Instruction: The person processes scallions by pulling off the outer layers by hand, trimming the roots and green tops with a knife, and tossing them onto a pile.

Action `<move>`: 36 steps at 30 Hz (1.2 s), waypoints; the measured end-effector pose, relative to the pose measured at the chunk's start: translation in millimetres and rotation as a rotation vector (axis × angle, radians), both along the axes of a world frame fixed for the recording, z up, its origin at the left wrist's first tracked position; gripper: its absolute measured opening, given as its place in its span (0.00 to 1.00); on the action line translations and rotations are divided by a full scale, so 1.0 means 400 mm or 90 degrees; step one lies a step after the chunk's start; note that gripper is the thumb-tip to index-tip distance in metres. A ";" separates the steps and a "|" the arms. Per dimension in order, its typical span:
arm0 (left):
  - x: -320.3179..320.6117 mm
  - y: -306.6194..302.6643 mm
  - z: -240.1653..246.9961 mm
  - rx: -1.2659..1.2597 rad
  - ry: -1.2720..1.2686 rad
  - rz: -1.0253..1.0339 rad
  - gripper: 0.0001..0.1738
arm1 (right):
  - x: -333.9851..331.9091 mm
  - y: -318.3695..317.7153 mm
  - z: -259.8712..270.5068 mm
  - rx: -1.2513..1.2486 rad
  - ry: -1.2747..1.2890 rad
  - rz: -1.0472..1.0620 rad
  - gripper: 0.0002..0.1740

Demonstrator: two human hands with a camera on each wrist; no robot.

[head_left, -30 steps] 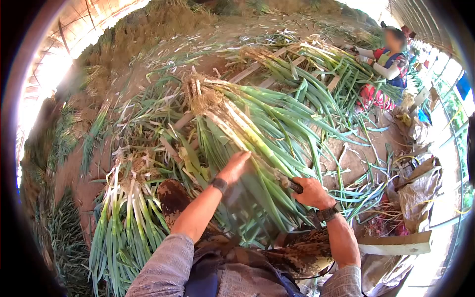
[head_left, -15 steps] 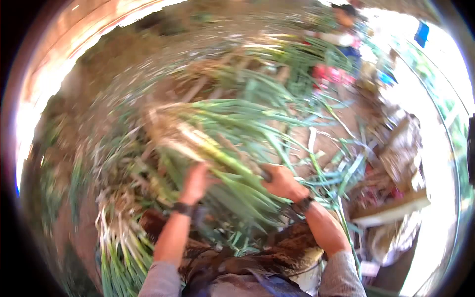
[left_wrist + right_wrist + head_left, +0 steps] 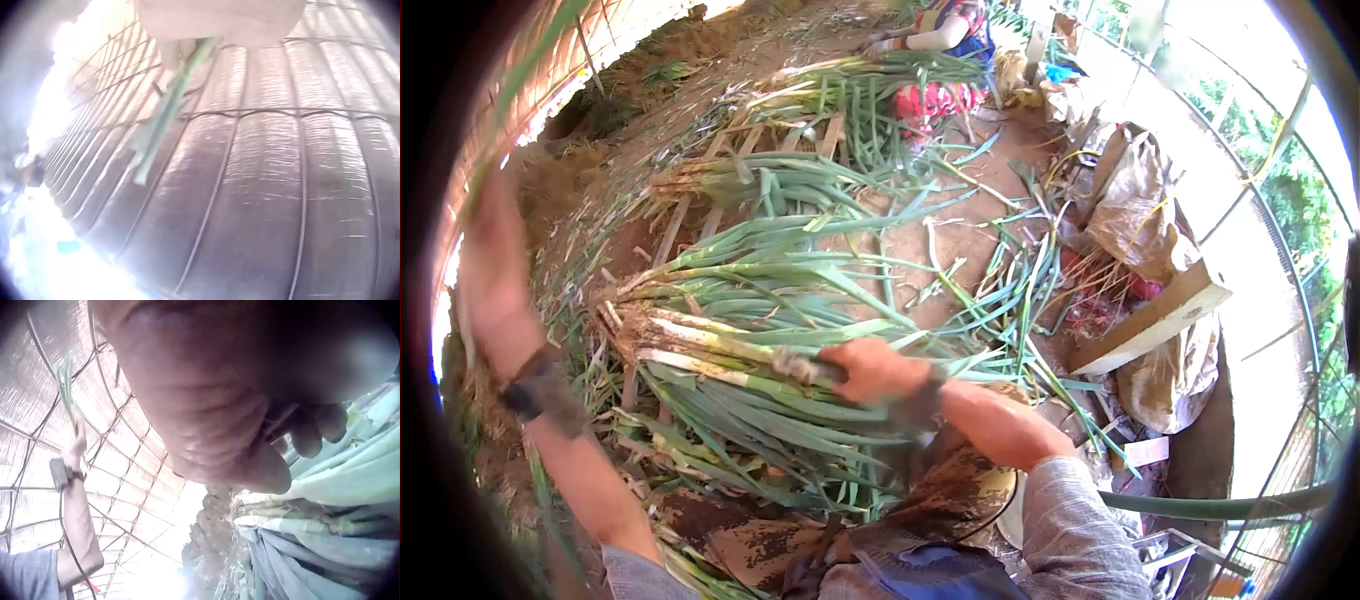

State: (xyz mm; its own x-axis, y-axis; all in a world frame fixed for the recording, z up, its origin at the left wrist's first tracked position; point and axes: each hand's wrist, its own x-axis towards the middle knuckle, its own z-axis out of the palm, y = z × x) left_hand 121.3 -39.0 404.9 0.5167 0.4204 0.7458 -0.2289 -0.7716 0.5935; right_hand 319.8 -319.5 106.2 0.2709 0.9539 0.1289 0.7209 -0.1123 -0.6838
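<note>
A covered farm shed, by the look of it: an earth floor [image 3: 970,232] lies beside the heap of leafy onions [image 3: 740,350], a ribbed cover [image 3: 262,187] arches over the heap, and greenery [image 3: 1290,185] shows beyond it, rightward.

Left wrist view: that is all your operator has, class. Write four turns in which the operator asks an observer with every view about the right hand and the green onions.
Operator: I see only the left hand with a green leaf. What does the right hand hold?
Observer: The right hand grips the dark handle of a tool.
Operator: Where do the green onions lie, root ends included?
Observer: Under that tool, the green onions have their root ends toward the left of the head view.
</note>
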 end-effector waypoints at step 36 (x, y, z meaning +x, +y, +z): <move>-0.079 -0.127 -1.056 -0.884 0.166 0.026 0.11 | 0.029 0.033 -0.067 -0.255 -0.099 0.072 0.21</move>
